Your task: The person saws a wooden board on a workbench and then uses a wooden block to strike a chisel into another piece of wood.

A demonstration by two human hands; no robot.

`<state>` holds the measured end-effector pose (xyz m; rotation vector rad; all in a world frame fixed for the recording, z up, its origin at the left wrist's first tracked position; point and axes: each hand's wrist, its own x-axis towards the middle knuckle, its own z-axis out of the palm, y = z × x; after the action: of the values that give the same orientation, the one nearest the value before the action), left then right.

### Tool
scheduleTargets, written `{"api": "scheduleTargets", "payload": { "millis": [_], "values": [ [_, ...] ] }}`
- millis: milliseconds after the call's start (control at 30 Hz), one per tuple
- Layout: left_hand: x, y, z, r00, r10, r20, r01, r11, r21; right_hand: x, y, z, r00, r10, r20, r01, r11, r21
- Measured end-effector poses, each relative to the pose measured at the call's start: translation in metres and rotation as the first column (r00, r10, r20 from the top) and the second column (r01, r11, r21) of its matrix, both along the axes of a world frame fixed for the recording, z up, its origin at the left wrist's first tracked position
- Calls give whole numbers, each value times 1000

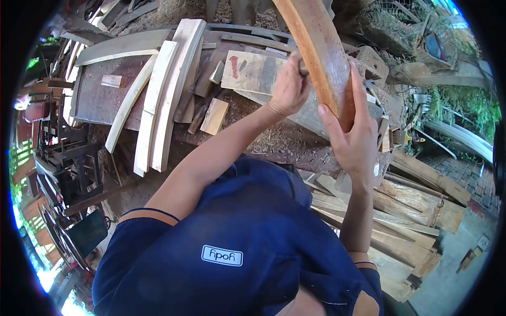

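A long, curved wooden piece (327,58), orange-brown on its edge and shiny on its face, stands tilted at the top of the view. My right hand (358,137) clasps its lower end, thumb on one side and fingers along the other. Close against its left edge is my left hand (289,87), closed with its fingers curled. A small, dull, rounded end (303,67) pokes out of that fist beside the wood; most of it is hidden, so its kind cannot be made out. Beneath the hands lies a pale board (253,71) with a red mark.
Long pale wood strips (176,89) lie across the workbench (95,100), their ends overhanging its near edge. A small wood block (215,117) and shavings (274,142) sit nearer me. Stacked planks (406,205) are at lower right; dark metal machinery (74,174) stands left.
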<state>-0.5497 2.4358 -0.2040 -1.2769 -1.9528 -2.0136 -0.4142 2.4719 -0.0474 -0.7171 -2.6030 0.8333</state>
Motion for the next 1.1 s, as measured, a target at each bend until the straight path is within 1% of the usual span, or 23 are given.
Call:
{"api": "scheduleTargets", "payload": {
  "millis": [33, 100, 133, 167, 200, 267, 300, 367, 400, 433, 467, 500, 533, 567, 600, 633, 700, 733, 767, 867, 933, 1033, 1100],
  "values": [
    [-6, 1, 2, 1000, 2, -1, -2, 1000, 1, 2, 1, -5, 1000, 2, -1, -2, 1000, 1],
    [-22, 3, 6, 992, 57, 110, -73, 987, 141, 3, 1, -17, 989, 12, -146, -23, 997, -73],
    [-32, -2, 9, 963, 78, 258, -99, 993, 66, 3, 1, -20, 989, 17, -149, -28, 997, -76],
    [-44, -1, 9, 863, 16, 506, -94, 987, 129, 5, 0, -23, 987, -29, -158, 11, 994, -113],
    [-66, 1, -3, 851, 75, 519, -195, 964, 180, 7, -1, -25, 983, -78, -165, 53, 987, -149],
    [-86, -13, 12, 739, -32, 673, -237, 922, 305, 15, 1, -28, 985, -103, -139, 80, 984, -160],
    [-96, -19, 13, 742, 2, 671, -280, 910, 307, 20, 3, -30, 986, -125, -110, 106, 980, -169],
    [-117, -39, 12, 758, -69, 648, -91, 973, 210, 27, 3, -32, 985, -154, -83, 137, 974, -183],
    [-126, -50, 11, 755, -71, 652, 55, 997, 45, 29, 4, -34, 983, -173, -60, 158, 967, -198],
    [-136, -59, 14, 849, -5, 528, 197, 931, -307, 31, 5, -36, 983, -177, -58, 162, 966, -199],
    [-142, -66, 2, 958, -99, 271, 217, 867, -449, 34, 6, -39, 981, -184, -57, 169, 965, -200],
    [-143, -71, -15, 975, -224, 5, 185, 791, -583, 35, 7, -41, 980, -189, -56, 175, 964, -202],
    [-139, -74, -21, 975, -220, 5, 182, 790, -585, 35, 7, -43, 981, -186, -56, 171, 964, -204],
    [-135, -79, -28, 937, -325, -127, 101, 602, -792, 35, 8, -45, 979, -197, -58, 179, 957, -228],
    [-133, -82, -34, 865, -452, -216, -32, 380, -925, 35, 8, -46, 976, -209, -59, 189, 950, -251],
    [-134, -81, -38, 866, -451, -216, -33, 381, -924, 34, 8, -47, 976, -208, -59, 187, 950, -249],
    [-138, -72, -49, 848, -511, -139, 28, 307, -951, 36, 7, -46, 976, -215, -47, 200, 956, -215],
    [-141, -68, -50, 823, -548, -149, 24, 295, -955, 38, 6, -46, 975, -218, -43, 204, 955, -213],
    [-144, -64, -51, 824, -547, -149, 24, 296, -955, 38, 5, -46, 974, -220, -53, 203, 954, -222],
    [-145, -50, -45, 762, -617, -196, 11, 316, -949, 35, 4, -47, 972, -225, -65, 204, 949, -240],
    [-141, -38, -35, 691, -707, -152, 6, 216, -976, 39, 2, -47, 970, -236, -59, 215, 945, -246],
    [-142, -32, -36, 694, -707, -136, 26, 214, -977, 40, 0, -51, 968, -245, -63, 223, 945, -239],
    [-142, -30, -34, 690, -710, -138, 19, 208, -978, 40, -2, -51, 965, -255, -56, 229, 931, -283]
  ]
}}
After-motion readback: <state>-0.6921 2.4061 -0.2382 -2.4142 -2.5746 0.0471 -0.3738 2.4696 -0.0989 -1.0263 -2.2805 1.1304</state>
